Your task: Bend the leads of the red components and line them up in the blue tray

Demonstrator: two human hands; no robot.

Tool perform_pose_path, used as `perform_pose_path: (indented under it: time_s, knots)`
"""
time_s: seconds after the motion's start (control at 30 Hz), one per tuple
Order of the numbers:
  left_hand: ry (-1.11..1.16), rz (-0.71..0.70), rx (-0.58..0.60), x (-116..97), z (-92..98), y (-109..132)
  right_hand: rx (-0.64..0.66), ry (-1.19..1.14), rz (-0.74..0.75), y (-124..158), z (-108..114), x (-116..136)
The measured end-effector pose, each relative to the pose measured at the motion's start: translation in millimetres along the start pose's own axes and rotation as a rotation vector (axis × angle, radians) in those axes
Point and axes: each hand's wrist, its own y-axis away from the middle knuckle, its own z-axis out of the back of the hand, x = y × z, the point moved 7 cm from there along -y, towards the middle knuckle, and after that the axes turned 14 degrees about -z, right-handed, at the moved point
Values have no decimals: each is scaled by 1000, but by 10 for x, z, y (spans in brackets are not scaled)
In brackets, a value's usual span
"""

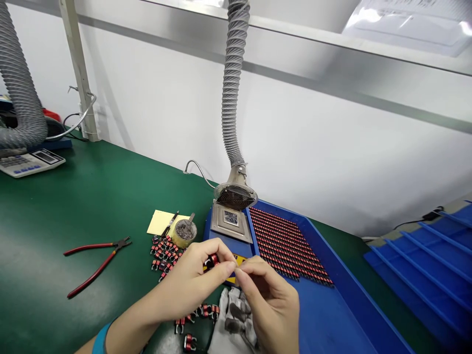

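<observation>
My left hand (pixel 206 273) is closed, and a red-and-black wire-wound coil (pixel 211 261) shows inside the curl of its thumb and index finger. Touching its fingertips, my right hand (pixel 267 295) is pinched shut; whatever lies between those fingertips is too small to make out. Loose coils with bent wire legs (pixel 164 253) are heaped left of my hands, and more coils (pixel 201 311) lie beneath my left wrist. Below my hands are grey-white work gloves (pixel 232 322), partly covered by them. Just beyond stands a solder pot (pixel 230 219) with a square plate and shiny metal in its opening.
A blue tray (pixel 354 314) holds rows of coils on the right. Red-handled pliers (pixel 110 250) lie open at left. A tub of grey dross (pixel 185 232), a pen (pixel 170 223) and yellow paper (pixel 157 222) sit near the pot. An extraction hose (pixel 232 88) hangs above; a calculator (pixel 31 162) is far left.
</observation>
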Motion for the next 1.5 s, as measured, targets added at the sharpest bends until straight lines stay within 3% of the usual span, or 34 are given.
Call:
perform_pose_path:
  time_s: [0.17,0.33,0.43,0.53,0.6,0.67,0.73,0.87,0.93,1.0,1.07,1.13,1.2,1.33,1.4,1.43,1.5]
  knots:
    - [-11,-7,-19,3,21,-7,195,94,122,44,-79,114]
    - [-81,1,76,-28,-15,2,33,256,371,122,8,232]
    - [-207,-12,129,-39,-21,19,-9,371,438,148,-30,263]
    - [-402,-113,196,-78,-52,24,-3,311,248,80,-50,176]
    - [-506,-191,243,-108,-92,30,40,107,31,29,-48,45]
    - [-564,-239,243,-134,-105,35,62,-138,-69,18,-27,-31]
    - [-581,-251,206,-156,-86,39,9,-197,5,35,46,0]
    - [-597,-271,169,-186,-60,43,-48,140,298,127,52,188]
    - [-670,-331,182,-205,-80,42,-36,221,342,145,5,219]
    - [-784,-434,198,-235,-119,49,4,175,181,88,-28,124]
    - [-876,-530,205,-265,-157,66,118,-40,-98,28,-77,-67]
    - [-886,-555,193,-286,-162,78,217,-281,-229,14,-114,-162]
    - [-811,-497,165,-292,-129,77,174,-317,-132,2,-40,-114]
    - [-635,-355,149,-280,-84,74,9,41,282,86,60,155]
    - [-645,-359,161,-277,-96,73,-31,166,430,153,28,257]
    - [-690,-386,168,-279,-108,73,-46,207,435,161,10,268]
    - [-834,-478,200,-283,-159,79,-29,195,272,111,-17,186]
